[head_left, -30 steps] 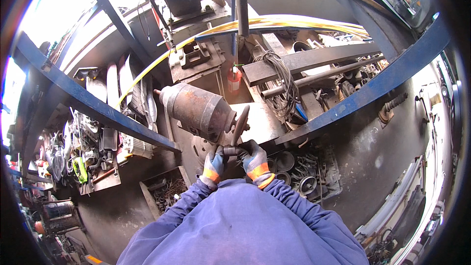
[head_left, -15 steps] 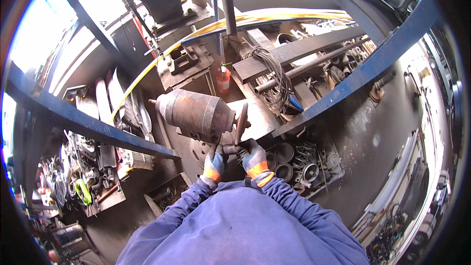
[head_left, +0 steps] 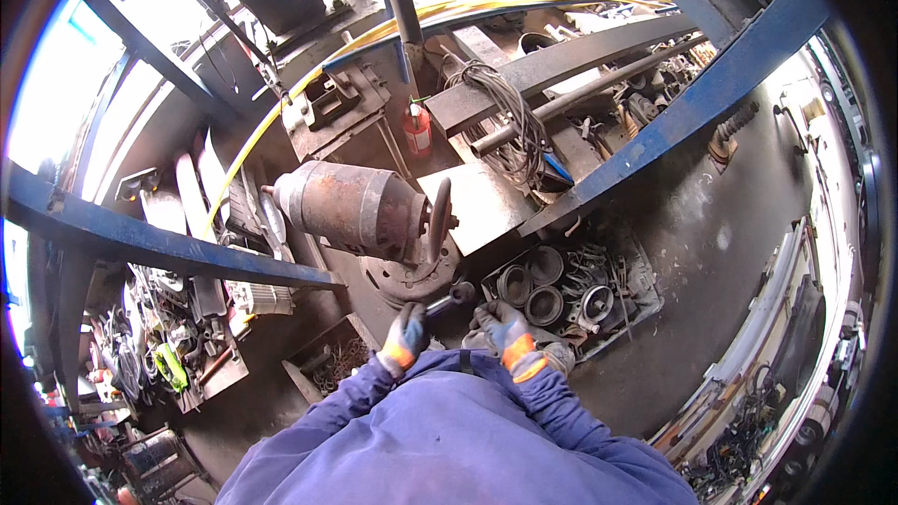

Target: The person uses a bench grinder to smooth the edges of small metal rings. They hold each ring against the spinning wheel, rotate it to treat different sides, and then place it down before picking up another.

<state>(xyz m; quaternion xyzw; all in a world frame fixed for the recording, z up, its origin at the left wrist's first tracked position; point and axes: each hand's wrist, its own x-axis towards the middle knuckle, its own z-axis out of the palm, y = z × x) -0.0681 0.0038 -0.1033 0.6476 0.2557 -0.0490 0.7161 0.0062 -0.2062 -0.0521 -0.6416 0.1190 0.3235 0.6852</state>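
My left hand (head_left: 408, 332), in a grey glove with orange cuff, is closed on a metal bar tool (head_left: 447, 301) with a round eye at its far end. My right hand (head_left: 503, 335), gloved alike, has curled fingers just right of that eye; what they hold, if anything, is hidden. Ahead, a rusty cylindrical motor-like housing (head_left: 341, 209) with a bent handle (head_left: 440, 210) sits on a round, holed metal base (head_left: 409, 276).
Blue steel beams (head_left: 187, 252) frame both sides. A pale metal plate (head_left: 477, 206), coiled cable (head_left: 514, 131), red bottle (head_left: 418, 131) and yellow hoses (head_left: 440, 9) lie ahead. A tray of metal parts (head_left: 645, 304) is right, piled scrap (head_left: 140, 337) left.
Both my hands have come down and away from the housing's handle, bringing the bar tool with the left. They are farther apart, the right moved rightward. The view has shifted.
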